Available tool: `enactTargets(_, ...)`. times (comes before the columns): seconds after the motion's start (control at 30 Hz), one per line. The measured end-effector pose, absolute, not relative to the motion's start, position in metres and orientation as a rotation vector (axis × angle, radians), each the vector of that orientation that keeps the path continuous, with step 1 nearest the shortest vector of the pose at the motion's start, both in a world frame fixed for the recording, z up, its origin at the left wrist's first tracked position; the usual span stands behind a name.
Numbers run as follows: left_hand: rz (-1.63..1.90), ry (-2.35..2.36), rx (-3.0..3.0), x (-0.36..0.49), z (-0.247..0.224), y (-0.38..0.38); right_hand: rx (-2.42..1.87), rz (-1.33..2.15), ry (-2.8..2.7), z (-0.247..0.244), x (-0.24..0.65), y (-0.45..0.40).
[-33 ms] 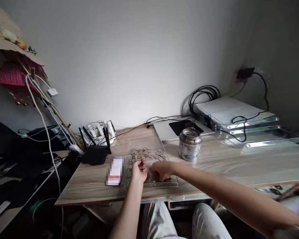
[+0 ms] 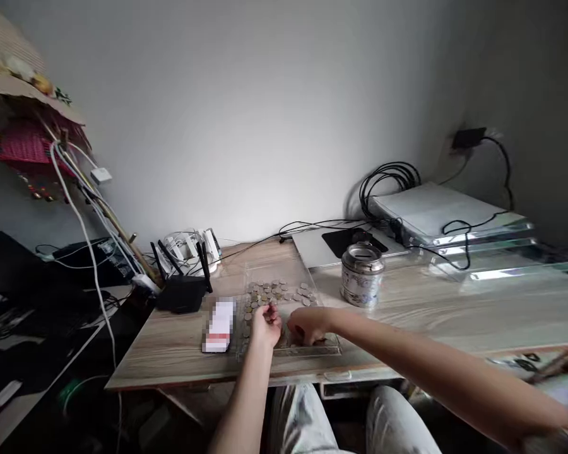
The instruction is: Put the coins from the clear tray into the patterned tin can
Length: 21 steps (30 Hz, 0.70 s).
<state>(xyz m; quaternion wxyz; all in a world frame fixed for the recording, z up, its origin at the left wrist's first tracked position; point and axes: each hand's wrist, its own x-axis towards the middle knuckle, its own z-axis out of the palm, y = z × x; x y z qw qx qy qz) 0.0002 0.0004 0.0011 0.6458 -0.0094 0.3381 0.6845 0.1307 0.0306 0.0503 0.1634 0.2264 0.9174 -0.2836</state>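
Note:
A shallow clear plastic tray point(image 2: 254, 272) lies on the desk with many coins point(image 2: 266, 295) spread over its bottom, mostly silver and a few yellowish. Over its left front part is my left hand point(image 2: 266, 326), palm turned up and fingers curled together; whatever they hold is too small to make out. Close beside it, my right hand point(image 2: 308, 324) reaches down into the tray's right front part, knuckles up and fingers bent in a pinch. Its fingertips are mostly hidden, so I cannot see what is between them. A patterned round tin point(image 2: 362, 280) with a silver lid stands right of the tray.
Left of the tray lies a phone point(image 2: 219, 325) with a blurred screen, behind it a black router point(image 2: 182, 291) with antennas. A silver laptop point(image 2: 308, 244), coiled black cable point(image 2: 383, 176) and clear stacked panels point(image 2: 454, 211) sit at the back right. White cables point(image 2: 82, 233) hang at left.

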Motion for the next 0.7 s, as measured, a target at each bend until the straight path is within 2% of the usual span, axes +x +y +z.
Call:
enactTargets(0.1, 1.568, 0.805, -0.053, 0.001, 0.003, 0.001, 0.626, -0.732, 2.664, 0.045, 0.134, 0.03)
enactTargets(0.2, 1.523, 0.782, 0.018, 0.002, 0.002, 0.001, 0.657, -0.807, 2.706, 0.05, 0.135, 0.033)
enactTargets(0.37, 1.406, 0.701, 0.14, 0.006, 0.002, 0.001, 0.989, -0.852, 3.104, 0.083, 0.131, 0.044)
enactTargets(0.47, 1.422, 0.682, 0.104, 0.006, 0.004, 0.002, 1.251, -0.417, 3.191, 0.093, 0.134, 0.049)
enactTargets(0.53, 1.477, 0.712, 0.048, 0.005, 0.005, 0.002, 1.253, -0.095, 3.061, 0.088, 0.141, 0.048)
enactTargets(0.7, 1.439, 0.7, 0.074, 0.001, 0.002, -0.001, 0.87, -0.093, 2.66, 0.065, 0.156, 0.042)
